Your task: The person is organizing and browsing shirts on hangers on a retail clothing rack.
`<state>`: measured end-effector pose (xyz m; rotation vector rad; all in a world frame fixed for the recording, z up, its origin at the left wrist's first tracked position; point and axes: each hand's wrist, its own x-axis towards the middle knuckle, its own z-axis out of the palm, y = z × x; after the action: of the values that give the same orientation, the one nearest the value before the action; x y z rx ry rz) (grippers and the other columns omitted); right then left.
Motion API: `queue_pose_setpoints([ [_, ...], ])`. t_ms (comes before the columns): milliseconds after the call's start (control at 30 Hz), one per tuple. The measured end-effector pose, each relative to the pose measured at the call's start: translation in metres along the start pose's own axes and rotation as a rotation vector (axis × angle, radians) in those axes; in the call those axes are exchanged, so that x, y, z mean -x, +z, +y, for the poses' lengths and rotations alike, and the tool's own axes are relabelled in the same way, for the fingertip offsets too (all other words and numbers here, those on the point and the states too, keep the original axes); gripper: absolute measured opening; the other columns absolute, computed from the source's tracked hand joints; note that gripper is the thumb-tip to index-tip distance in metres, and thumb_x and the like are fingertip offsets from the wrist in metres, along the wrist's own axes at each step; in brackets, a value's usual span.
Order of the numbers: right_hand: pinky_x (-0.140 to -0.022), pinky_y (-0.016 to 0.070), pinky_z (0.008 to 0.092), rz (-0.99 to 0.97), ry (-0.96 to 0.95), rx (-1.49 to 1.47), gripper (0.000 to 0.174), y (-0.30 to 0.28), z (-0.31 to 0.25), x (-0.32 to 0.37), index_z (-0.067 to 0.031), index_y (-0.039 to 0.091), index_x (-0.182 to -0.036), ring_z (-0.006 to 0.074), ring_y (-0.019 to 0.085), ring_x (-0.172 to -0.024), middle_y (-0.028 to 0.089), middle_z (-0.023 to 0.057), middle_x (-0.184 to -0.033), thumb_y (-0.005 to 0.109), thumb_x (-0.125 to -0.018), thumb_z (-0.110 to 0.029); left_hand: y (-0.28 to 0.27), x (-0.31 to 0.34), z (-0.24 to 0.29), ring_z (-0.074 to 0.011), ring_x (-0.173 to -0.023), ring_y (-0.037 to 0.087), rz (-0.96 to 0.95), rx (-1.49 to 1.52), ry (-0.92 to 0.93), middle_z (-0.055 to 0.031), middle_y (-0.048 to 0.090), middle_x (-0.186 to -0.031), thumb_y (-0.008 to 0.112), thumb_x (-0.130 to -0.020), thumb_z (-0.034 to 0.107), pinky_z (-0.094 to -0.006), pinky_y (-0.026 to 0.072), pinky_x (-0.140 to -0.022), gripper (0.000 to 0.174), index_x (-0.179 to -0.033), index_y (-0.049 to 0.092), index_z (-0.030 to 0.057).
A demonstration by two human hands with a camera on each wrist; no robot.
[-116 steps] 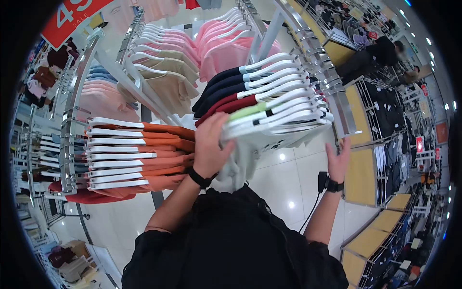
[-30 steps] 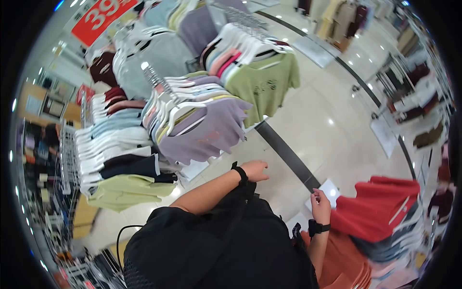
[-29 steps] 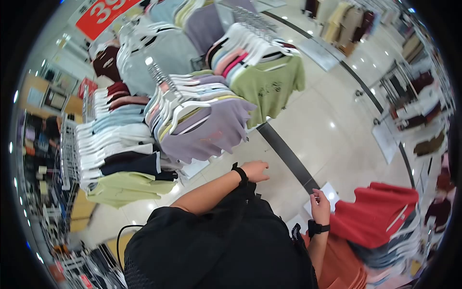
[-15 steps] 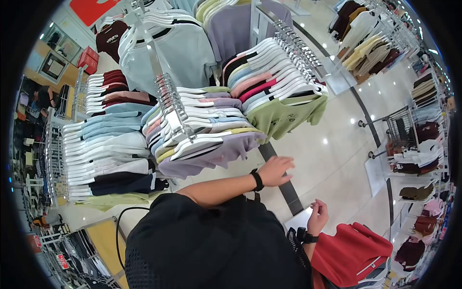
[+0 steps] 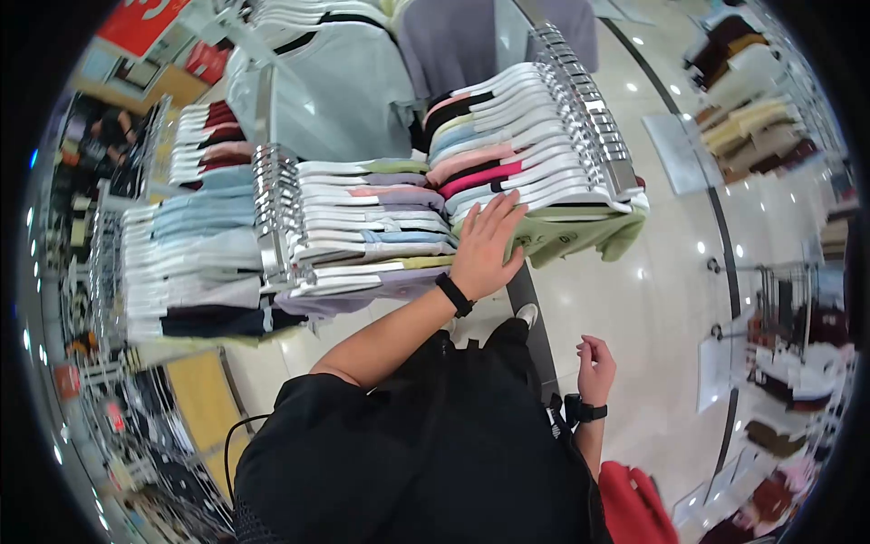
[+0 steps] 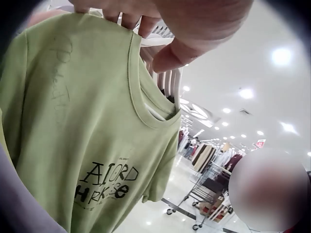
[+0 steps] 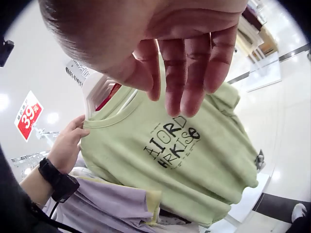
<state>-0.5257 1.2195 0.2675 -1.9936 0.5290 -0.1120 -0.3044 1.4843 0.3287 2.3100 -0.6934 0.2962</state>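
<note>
In the head view my left hand reaches to the near end of a rack, its fingers straight and slightly spread. They rest on the shoulder of a green T-shirt, the front garment of its row, with the thumb by the neckline in the left wrist view. Dark lettering marks the shirt's chest. White hangers carry this shirt and the row behind it. My right hand hangs apart from the rack, fingers loosely bent and holding nothing. From the right wrist the green shirt appears beyond its fingers.
Beside the green shirt's row, a purple top fronts another row on a chrome rail. A red garment is low at the right. Farther off stand a cart and a red sale sign.
My left hand has moved from mid-air over the floor onto the green T-shirt's shoulder. The racks are nearer, and the red garment has slipped lower in view. My right hand stays loose.
</note>
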Motion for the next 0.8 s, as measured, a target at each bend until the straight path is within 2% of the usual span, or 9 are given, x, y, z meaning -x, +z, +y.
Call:
queue_pose_setpoints([
  [133, -0.074, 0.0567, 0.0309, -0.251, -0.118, -0.072, 0.016, -0.007, -0.006, -0.075, 0.0000, 0.074, -0.112, 0.0170, 0.073, -0.082, 0.076, 0.0102, -0.091, 0.064, -0.102, -0.008, 0.006, 0.000, 0.018, -0.0346, -0.153, 0.036, 0.002, -0.077, -0.143, -0.0116, 0.037, -0.168, 0.070, -0.087, 0.019, -0.0586, 0.0242, -0.125, 0.072, -0.155, 0.045, 0.0135],
  [167, -0.073, 0.0566, 0.0313, -0.334, -0.119, -0.060, 0.015, -0.007, -0.007, -0.094, -0.0013, 0.074, -0.111, 0.0186, 0.073, -0.080, 0.077, 0.0097, -0.092, 0.066, -0.100, -0.009, 0.001, -0.003, 0.030, -0.0345, -0.147, 0.046, 0.073, -0.103, -0.165, -0.0131, 0.048, -0.161, 0.070, -0.091, 0.014, -0.0537, 0.0335, -0.121, 0.058, -0.147, 0.056, 0.0112],
  [200, -0.073, 0.0566, 0.0313, -0.367, -0.131, -0.067, 0.015, -0.005, -0.005, -0.113, -0.0013, 0.074, -0.111, 0.0186, 0.073, -0.080, 0.077, 0.0097, -0.092, 0.066, -0.100, -0.009, -0.001, 0.001, 0.029, -0.0345, -0.147, 0.046, 0.085, -0.127, -0.189, -0.0131, 0.048, -0.161, 0.070, -0.091, 0.014, -0.0537, 0.0335, -0.121, 0.058, -0.147, 0.056, 0.0112],
  [267, -0.073, 0.0565, 0.0317, -0.534, -0.274, 0.076, 0.016, 0.005, -0.008, -0.145, -0.0035, 0.074, -0.111, 0.0207, 0.072, -0.078, 0.077, 0.0093, -0.092, 0.068, -0.098, -0.011, -0.013, 0.014, 0.029, -0.0319, -0.133, 0.059, 0.158, 0.057, -0.108, -0.0110, 0.063, -0.145, 0.069, -0.089, 0.006, -0.0476, 0.0453, -0.110, 0.043, -0.133, 0.066, 0.0090],
  [300, -0.072, 0.0565, 0.0330, -0.616, -0.274, 0.109, 0.017, 0.010, -0.016, -0.158, -0.0055, 0.075, -0.111, 0.0220, 0.072, -0.079, 0.077, 0.0096, -0.095, 0.070, -0.097, -0.013, -0.022, 0.021, 0.038, -0.0300, -0.110, 0.071, 0.246, 0.061, -0.117, -0.0093, 0.075, -0.120, 0.068, -0.090, 0.002, -0.0409, 0.0544, -0.093, 0.027, -0.116, 0.074, 0.0059],
  [433, -0.074, 0.0567, 0.0341, -0.775, -0.404, 0.091, 0.019, 0.048, -0.054, -0.182, -0.0049, 0.073, -0.113, 0.0223, 0.073, -0.082, 0.075, 0.0102, -0.098, 0.070, -0.097, -0.013, -0.058, 0.081, 0.036, -0.0274, -0.087, 0.074, 0.273, 0.074, -0.387, -0.0112, 0.078, -0.096, 0.067, -0.092, 0.001, -0.0361, 0.0578, -0.079, 0.020, -0.109, 0.077, 0.0048],
  [600, -0.075, 0.0560, 0.0325, -0.889, -0.537, -0.015, 0.017, 0.097, -0.104, -0.157, -0.0036, 0.072, -0.112, 0.0214, 0.072, -0.084, 0.073, 0.0107, -0.096, 0.070, -0.097, -0.011, -0.084, 0.147, 0.017, -0.0193, -0.092, 0.072, 0.603, 0.111, -0.688, -0.0092, 0.077, -0.101, 0.064, -0.098, 0.001, -0.0324, 0.0556, -0.084, 0.017, -0.113, 0.073, 0.0009],
  [700, -0.077, 0.0561, 0.0320, -0.942, -0.482, 0.056, 0.018, 0.112, -0.115, -0.128, -0.0020, 0.072, -0.113, 0.0219, 0.073, -0.084, 0.073, 0.0115, -0.096, 0.069, -0.097, -0.011, -0.098, 0.171, 0.002, -0.0216, -0.116, 0.065, 0.868, 0.132, -0.883, -0.0113, 0.068, -0.126, 0.070, -0.096, 0.008, -0.0351, 0.0520, -0.094, 0.034, -0.128, 0.061, 0.0016],
  [800, -0.077, 0.0557, 0.0309, -0.950, -0.504, 0.025, 0.018, 0.118, -0.108, -0.105, -0.0026, 0.072, -0.113, 0.0205, 0.072, -0.083, 0.074, 0.0107, -0.097, 0.070, -0.098, -0.011, -0.111, 0.174, -0.003, -0.0252, -0.127, 0.059, 0.863, 0.015, -0.794, -0.0135, 0.063, -0.136, 0.073, -0.095, 0.010, -0.0386, 0.0476, -0.104, 0.041, -0.132, 0.060, 0.0023],
])
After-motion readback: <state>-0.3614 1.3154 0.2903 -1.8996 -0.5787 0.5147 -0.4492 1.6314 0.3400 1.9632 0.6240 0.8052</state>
